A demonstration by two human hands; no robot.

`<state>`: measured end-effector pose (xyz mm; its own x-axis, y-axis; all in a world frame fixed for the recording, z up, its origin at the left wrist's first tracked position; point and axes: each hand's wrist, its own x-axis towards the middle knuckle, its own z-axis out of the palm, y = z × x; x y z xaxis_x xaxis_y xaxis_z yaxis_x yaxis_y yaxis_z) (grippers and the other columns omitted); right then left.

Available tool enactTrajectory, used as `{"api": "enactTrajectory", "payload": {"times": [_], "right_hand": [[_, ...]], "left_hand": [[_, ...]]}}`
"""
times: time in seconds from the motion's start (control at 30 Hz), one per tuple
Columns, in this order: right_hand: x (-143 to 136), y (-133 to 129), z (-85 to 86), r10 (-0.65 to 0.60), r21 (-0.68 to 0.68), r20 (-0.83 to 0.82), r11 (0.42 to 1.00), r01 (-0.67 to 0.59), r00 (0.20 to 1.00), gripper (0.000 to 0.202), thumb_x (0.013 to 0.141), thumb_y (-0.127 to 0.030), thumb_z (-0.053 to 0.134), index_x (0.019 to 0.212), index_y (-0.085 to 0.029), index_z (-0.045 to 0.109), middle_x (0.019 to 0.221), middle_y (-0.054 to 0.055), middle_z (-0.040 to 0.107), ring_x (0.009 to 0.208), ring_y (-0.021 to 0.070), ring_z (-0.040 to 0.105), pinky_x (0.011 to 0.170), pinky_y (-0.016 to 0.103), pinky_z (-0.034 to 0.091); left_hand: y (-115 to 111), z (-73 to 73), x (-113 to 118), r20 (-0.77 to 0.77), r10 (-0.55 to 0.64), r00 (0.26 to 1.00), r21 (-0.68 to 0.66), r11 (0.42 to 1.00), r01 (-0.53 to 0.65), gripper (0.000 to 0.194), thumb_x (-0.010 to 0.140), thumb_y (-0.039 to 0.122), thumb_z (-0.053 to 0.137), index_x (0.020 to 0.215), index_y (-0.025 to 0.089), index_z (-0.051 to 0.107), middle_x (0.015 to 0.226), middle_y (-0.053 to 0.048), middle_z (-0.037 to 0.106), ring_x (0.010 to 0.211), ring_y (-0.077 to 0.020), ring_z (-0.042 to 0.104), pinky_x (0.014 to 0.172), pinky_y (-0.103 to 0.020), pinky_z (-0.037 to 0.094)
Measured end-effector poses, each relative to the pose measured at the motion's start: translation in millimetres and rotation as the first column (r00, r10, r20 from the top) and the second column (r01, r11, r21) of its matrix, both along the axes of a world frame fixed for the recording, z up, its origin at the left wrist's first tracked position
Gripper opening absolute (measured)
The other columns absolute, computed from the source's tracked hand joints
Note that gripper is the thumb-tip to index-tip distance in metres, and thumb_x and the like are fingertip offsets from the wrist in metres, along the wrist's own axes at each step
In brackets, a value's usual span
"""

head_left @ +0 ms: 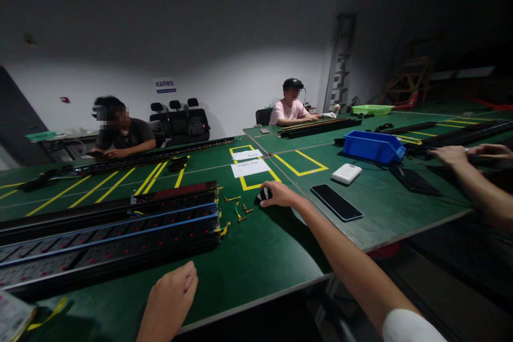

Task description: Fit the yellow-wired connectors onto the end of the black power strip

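Observation:
My right hand (278,194) reaches across the green table, fingers closed on a small black object with white parts (264,195) at the tabletop. Its exact kind is too small to tell. Just left of it lie several brass-coloured screws (247,208) and a green-and-yellow wire (236,209). My left hand (170,296) is curled into a fist by the table's near edge, with nothing showing in it. Beyond that hand lie long black strips with rows of sockets and red dots (132,246), their wired ends (225,228) pointing towards the screws.
White paper sheets (250,168) lie inside yellow tape marks. To the right are a phone (336,202), a white power bank (347,173) and a blue bin (373,146). A co-worker's hands (452,157) work at far right; two people sit across the table.

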<state>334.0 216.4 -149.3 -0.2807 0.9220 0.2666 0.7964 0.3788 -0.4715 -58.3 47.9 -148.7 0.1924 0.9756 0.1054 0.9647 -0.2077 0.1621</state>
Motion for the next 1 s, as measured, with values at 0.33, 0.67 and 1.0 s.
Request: {"api": "enactTrajectory", "payload": {"times": [0.33,0.67,1.0], "right_hand": [[3.4,2.3,-2.2,-0.031,-0.018,-0.028,0.999,0.03,0.999,0.067,0.066,-0.048,0.086,0.123,-0.022,0.065,0.105,0.008,0.071,0.092,0.0248,0.065,0.072,0.028,0.044],[6.4,4.5,-4.6,-0.039,-0.012,-0.026,0.999,0.039,0.999,0.063,0.068,-0.051,0.084,0.12,-0.021,0.066,0.106,0.009,0.071,0.092,0.0257,0.066,0.073,0.029,0.046],[8.8,2.5,-2.4,-0.09,-0.101,-0.055,0.991,0.084,0.994,0.066,0.074,-0.052,0.08,0.129,-0.02,0.061,0.107,0.011,0.071,0.095,0.027,0.067,0.076,0.032,0.049]], "left_hand": [[0.9,-3.7,-2.6,0.018,-0.015,1.0,0.021,1.0,0.014,0.03,0.096,0.027,0.033,0.067,0.022,0.041,0.06,0.001,0.055,0.055,-0.0131,0.048,0.06,-0.028,0.026],[-0.1,-1.3,-0.5,-0.018,-0.007,1.0,0.021,1.0,0.007,0.029,0.095,0.024,0.034,0.067,0.022,0.041,0.06,0.002,0.055,0.056,-0.0133,0.05,0.059,-0.027,0.026],[0.6,-2.8,-1.8,-0.017,-0.014,1.0,0.034,0.999,0.015,0.029,0.095,0.026,0.033,0.067,0.022,0.04,0.061,0.002,0.054,0.056,-0.0132,0.048,0.059,-0.027,0.025]]}}
